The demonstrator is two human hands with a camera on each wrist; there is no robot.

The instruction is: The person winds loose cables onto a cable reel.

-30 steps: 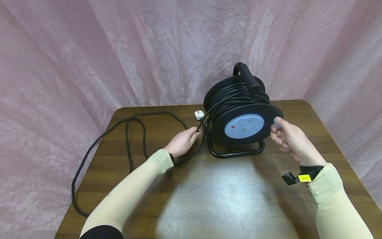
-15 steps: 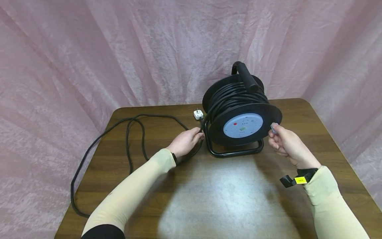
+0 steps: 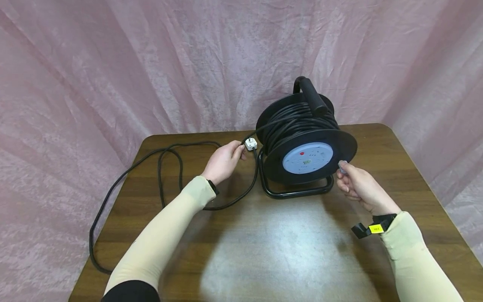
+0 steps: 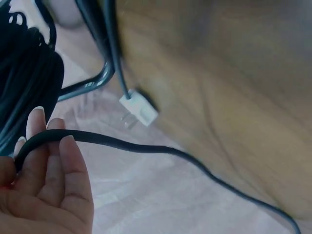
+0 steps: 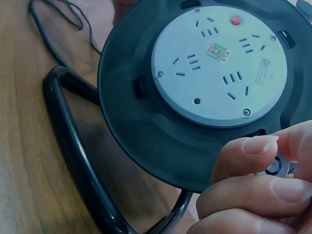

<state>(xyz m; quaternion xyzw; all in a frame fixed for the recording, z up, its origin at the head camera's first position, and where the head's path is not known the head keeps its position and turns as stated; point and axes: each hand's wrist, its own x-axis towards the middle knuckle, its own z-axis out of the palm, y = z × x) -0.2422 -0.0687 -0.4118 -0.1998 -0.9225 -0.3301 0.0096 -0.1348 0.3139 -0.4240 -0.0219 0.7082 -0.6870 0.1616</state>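
A black cable reel point(image 3: 339, 144) stands on a tubular frame, with several turns of black cable point(image 3: 281, 138) round its drum. Its pale blue socket panel point(image 5: 219, 68) faces the right wrist camera. Left of the drum, my left hand point(image 3: 222, 161) grips the loose cable, which runs up from the fingers onto the drum; in the left wrist view the cable point(image 4: 117, 144) crosses the curled fingers. My right hand point(image 3: 360, 186) pinches the small grey crank knob point(image 3: 342, 166) at the disc's lower right edge. Thumb and fingers cover most of this knob.
A white plug point(image 3: 250, 144) rests behind my left hand, pins upward, its lead curving round below that hand. Loose loops of cable point(image 3: 99, 218) spread over the left side of the wooden table point(image 3: 286, 260). Pink curtain point(image 3: 211, 63) hangs right behind the table.
My left hand has shifted left and away from me with the cable, which now slopes onto the drum higher up. The disc has turned clockwise; my right hand followed the knob down and left.
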